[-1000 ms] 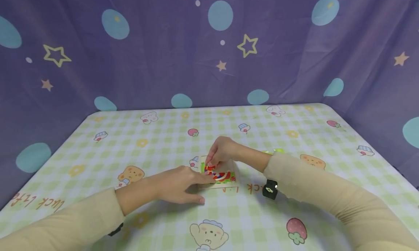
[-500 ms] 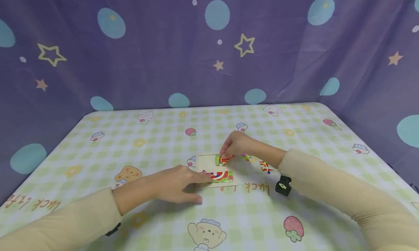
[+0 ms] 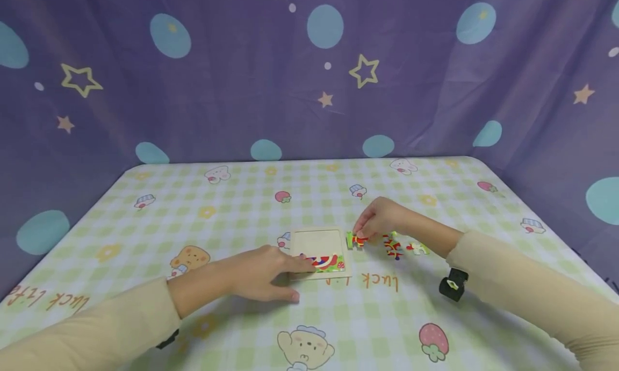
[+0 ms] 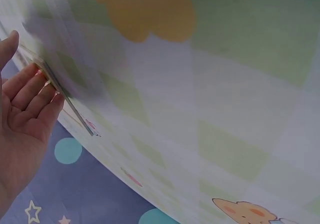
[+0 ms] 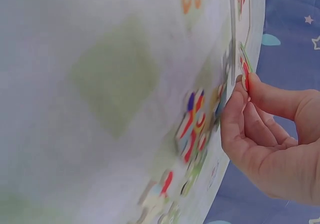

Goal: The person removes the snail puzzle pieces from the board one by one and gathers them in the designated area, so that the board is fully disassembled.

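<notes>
A square wooden puzzle board (image 3: 316,242) lies on the tablecloth, its upper part bare wood. Red, blue and green pieces (image 3: 331,261) fill its near side. My left hand (image 3: 263,274) rests on the board's near left part with its fingers stretched out, the thumb apart on the cloth side. Just right of the board, my right hand (image 3: 382,219) pinches a red and green puzzle piece (image 3: 358,241) between thumb and fingertips. In the right wrist view this piece (image 5: 245,70) is tilted on edge beside the board.
Loose puzzle pieces (image 3: 394,247) lie to the right of the board, under and beside my right hand, with a pale green and red piece (image 3: 418,248) farthest right. The checked tablecloth (image 3: 242,199) reaches back to a purple curtain (image 3: 232,91).
My right hand has lifted the red and green puzzle piece out of the board and carried it right, past the board's edge. The left hand stays in place.
</notes>
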The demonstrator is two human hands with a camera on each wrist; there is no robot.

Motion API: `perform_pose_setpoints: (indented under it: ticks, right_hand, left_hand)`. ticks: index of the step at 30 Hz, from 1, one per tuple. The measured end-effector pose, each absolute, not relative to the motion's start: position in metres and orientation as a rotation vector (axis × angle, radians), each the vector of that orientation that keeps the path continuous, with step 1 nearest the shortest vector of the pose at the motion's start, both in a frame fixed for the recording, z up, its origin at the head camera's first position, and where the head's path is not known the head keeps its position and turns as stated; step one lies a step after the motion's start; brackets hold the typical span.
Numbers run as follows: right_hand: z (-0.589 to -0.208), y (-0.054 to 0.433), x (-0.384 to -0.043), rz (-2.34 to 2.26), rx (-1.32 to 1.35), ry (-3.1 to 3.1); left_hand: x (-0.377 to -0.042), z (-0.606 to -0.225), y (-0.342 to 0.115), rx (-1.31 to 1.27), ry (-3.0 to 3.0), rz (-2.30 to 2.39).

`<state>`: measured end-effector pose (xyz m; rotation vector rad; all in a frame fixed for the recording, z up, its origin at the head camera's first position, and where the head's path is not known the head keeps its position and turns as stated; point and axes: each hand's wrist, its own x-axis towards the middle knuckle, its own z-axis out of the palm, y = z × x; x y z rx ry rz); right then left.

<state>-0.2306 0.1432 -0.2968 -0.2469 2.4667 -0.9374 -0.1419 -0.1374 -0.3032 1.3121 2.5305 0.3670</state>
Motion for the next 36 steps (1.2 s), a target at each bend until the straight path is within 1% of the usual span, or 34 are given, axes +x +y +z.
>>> perform_pose_setpoints:
  ticks: [9,18,24,32,36]
  right_hand:
    - [-0.3,0.159,-0.221,-0.968,-0.256,2.444]
    - [-0.299,0.161,-0.209,-0.848,-0.375,2.58]
    - [-0.298,0.159,-0.203,-0.813,-0.379,2.648]
    - [-0.297,0.159,-0.198,-0.712,-0.541,2.801]
    - [-0.298,0.158,-0.196,-0.696,-0.584,2.833]
  left_hand:
    - [-0.141,-0.302,-0.136,1.32,2.541,0.365]
    - [-0.142,-0.3,-0.133,1.374,2.581,0.295]
    - [-0.145,-0.297,-0.129,1.477,2.603,0.227]
    - [-0.148,-0.297,-0.125,1.656,2.639,0.045]
    - [-0.148,-0.298,-0.124,1.596,2.647,0.083]
